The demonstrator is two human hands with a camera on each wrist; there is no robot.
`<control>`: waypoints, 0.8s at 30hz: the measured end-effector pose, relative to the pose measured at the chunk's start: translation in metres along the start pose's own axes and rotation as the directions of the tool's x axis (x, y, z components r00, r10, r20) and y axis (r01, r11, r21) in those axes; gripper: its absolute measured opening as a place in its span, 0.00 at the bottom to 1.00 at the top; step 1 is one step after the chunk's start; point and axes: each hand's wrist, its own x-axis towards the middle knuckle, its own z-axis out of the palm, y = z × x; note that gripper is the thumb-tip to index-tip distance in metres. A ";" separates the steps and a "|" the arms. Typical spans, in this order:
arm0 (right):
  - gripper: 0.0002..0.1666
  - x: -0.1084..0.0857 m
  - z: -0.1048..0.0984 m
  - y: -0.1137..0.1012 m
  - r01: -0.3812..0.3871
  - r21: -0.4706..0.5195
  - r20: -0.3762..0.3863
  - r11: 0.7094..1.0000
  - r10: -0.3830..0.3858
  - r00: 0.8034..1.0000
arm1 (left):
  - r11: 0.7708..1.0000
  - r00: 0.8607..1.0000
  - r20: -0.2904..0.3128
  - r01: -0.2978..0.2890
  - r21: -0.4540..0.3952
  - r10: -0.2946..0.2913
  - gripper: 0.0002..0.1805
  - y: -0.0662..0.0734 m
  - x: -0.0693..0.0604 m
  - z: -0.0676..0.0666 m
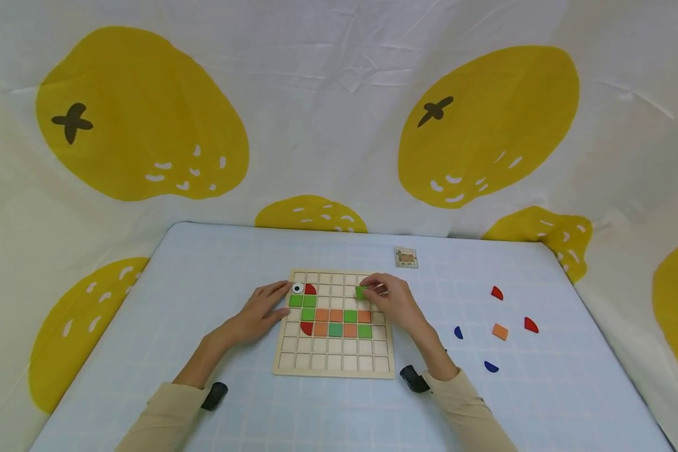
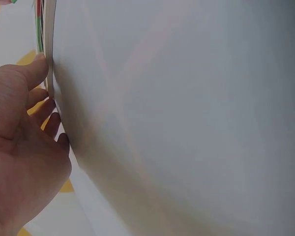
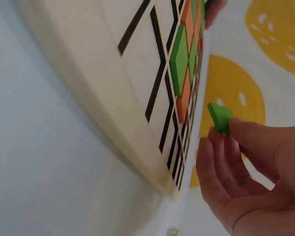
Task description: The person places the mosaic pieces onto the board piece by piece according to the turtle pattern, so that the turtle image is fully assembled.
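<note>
Over the far right part of a pale wooden gridded board (image 1: 333, 361), holding a small green square tile (image 1: 360, 292) pinched between the thumb and fingers of the right hand (image 1: 394, 302). Kept tilted and clear of the grid (seen best from the right wrist), with its free edge facing left, away from the fingertips. Being about as broad as long, shows no plain long axis.

At the board's left edge, resting the left hand (image 1: 260, 312) with fingers loosely extended, thumb and fingertips touching the rim.

Within the grid, can see two rows of orange tiles (image 1: 321, 315), green tiles (image 1: 309, 301) and one teal tile (image 1: 336, 329), running left to right. Beyond their left end, can find a white disc with a black dot (image 1: 297, 288) just beside a red rounded piece (image 1: 311, 289).

On the pale blue surface (image 1: 215, 263), well right of the board, can spot red wedges (image 1: 497, 294), an orange square (image 1: 500, 331) and dark blue half-discs (image 1: 491, 366); near the far right corner, a small patterned card (image 1: 406, 257).
</note>
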 end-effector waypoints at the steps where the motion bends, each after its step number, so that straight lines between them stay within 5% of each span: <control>1: 0.09 0.001 0.002 -0.001 0.003 0.012 0.013 1.000 -0.003 1.000 | 1.000 1.000 0.000 -0.001 -0.001 0.001 0.35 0.000 0.000 0.000; 16: 0.08 0.015 0.028 -0.014 0.026 0.017 0.150 1.000 -0.028 0.988 | 1.000 1.000 0.002 0.002 -0.010 -0.002 0.34 0.003 0.000 0.001; 24: 0.04 0.016 0.035 -0.020 -0.013 -0.029 0.159 0.999 0.017 0.987 | 1.000 1.000 0.007 0.016 -0.007 -0.016 0.34 0.004 0.000 0.000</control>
